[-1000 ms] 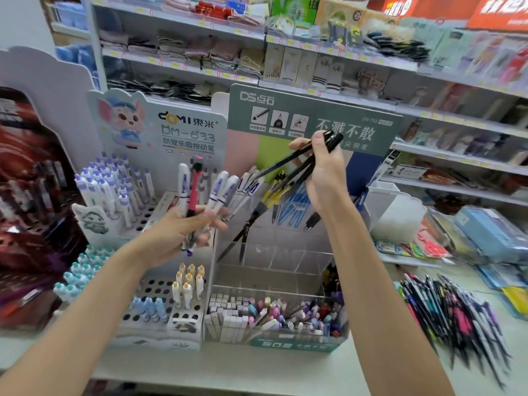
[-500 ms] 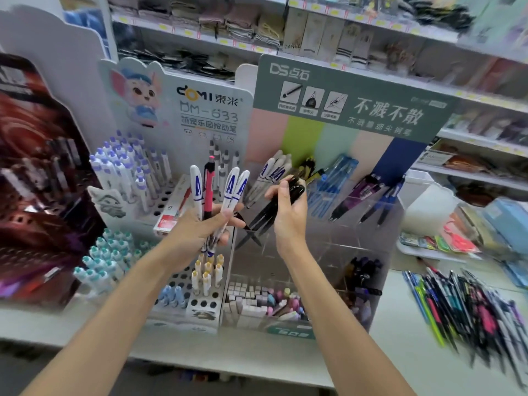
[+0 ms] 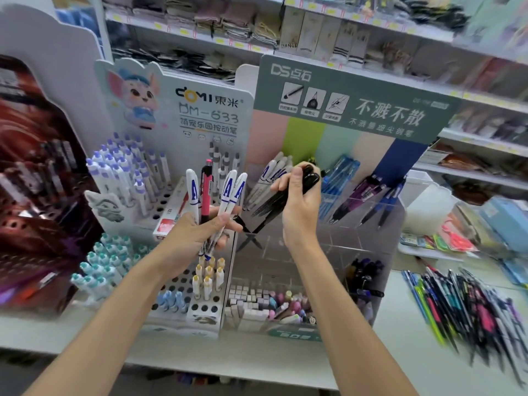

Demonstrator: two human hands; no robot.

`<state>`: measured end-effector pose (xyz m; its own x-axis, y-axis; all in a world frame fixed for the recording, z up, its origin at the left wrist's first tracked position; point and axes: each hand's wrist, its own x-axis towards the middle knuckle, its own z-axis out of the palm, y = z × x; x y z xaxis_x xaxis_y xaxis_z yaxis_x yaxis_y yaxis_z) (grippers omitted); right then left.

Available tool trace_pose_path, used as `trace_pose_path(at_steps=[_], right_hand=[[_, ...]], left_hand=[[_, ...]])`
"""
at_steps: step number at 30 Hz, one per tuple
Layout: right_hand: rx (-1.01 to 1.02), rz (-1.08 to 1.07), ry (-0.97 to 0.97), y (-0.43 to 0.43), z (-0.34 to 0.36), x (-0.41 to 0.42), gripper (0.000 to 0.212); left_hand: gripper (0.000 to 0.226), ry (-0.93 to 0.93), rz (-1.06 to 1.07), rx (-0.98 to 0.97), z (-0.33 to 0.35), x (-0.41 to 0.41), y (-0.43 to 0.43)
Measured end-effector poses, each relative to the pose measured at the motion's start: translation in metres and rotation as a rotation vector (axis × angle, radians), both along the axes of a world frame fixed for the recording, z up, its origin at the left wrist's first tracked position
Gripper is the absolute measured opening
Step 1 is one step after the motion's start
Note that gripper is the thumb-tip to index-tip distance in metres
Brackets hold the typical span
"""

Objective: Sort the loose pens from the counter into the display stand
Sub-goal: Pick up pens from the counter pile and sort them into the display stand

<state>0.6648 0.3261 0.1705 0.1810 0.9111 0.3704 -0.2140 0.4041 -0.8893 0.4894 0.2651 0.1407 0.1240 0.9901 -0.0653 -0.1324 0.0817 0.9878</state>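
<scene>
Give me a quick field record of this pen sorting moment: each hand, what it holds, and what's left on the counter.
left hand: grips three white pens and one pink pen, fanned upward
right hand: grips a bundle of black pens, tips angled down toward the display stand
counter: pile of loose pens at right, not yet sorted

**One head-worn view, tilted down**

A single wide-angle camera rode on the person's head, facing forward and down, close to the display stand [image 3: 343,90], which filled the centre. The counter [image 3: 400,355] ran along six o'clock, shelves [image 3: 200,32] bowed across twelve o'clock, and the edges were blurred.
</scene>
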Motion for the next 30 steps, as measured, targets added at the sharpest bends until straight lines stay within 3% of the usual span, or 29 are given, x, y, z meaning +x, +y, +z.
trace_pose_path(at_steps=[5, 8, 10, 12, 14, 18, 21, 23, 25, 28, 30], right_hand=[[-0.130, -0.053, -0.220, -0.004, -0.044, -0.012, 0.019], [-0.125, -0.045, -0.512, -0.012, -0.071, -0.006, 0.020], [-0.039, -0.173, -0.787, -0.015, -0.085, -0.003, 0.028], [-0.028, -0.301, -0.897, -0.015, -0.090, 0.000, 0.030], [-0.069, -0.281, -0.969, -0.014, -0.089, 0.003, 0.028], [-0.081, -0.150, -0.861, -0.024, -0.070, 0.013, 0.046], [0.085, -0.216, -0.654, -0.034, -0.024, 0.025, 0.040], [0.106, -0.106, -0.540, -0.038, 0.020, 0.033, 0.037], [0.060, 0.079, -0.605, -0.034, 0.056, 0.041, 0.041], [-0.009, 0.219, -0.923, -0.026, 0.079, 0.049, 0.035], [-0.002, 0.226, -0.802, -0.023, 0.079, 0.054, 0.019]], left_hand=[[0.060, 0.010, -0.021, 0.038, -0.003, -0.003, 0.002], [0.060, 0.009, -0.031, 0.041, -0.004, -0.006, 0.003], [0.059, 0.027, -0.037, 0.045, -0.004, -0.007, 0.003], [0.058, 0.038, -0.034, 0.049, -0.004, -0.008, 0.002], [0.057, 0.050, -0.039, 0.058, -0.003, -0.008, 0.002], [0.047, 0.081, -0.079, 0.056, 0.005, -0.004, 0.002], [0.040, 0.083, -0.123, 0.048, 0.015, 0.006, 0.002], [0.032, 0.081, -0.216, 0.032, 0.025, 0.018, 0.003], [0.024, 0.090, -0.312, 0.003, 0.034, 0.033, 0.005], [0.019, 0.085, -0.392, -0.003, 0.043, 0.055, 0.005], [0.021, 0.052, -0.407, 0.013, 0.042, 0.064, 0.007]])
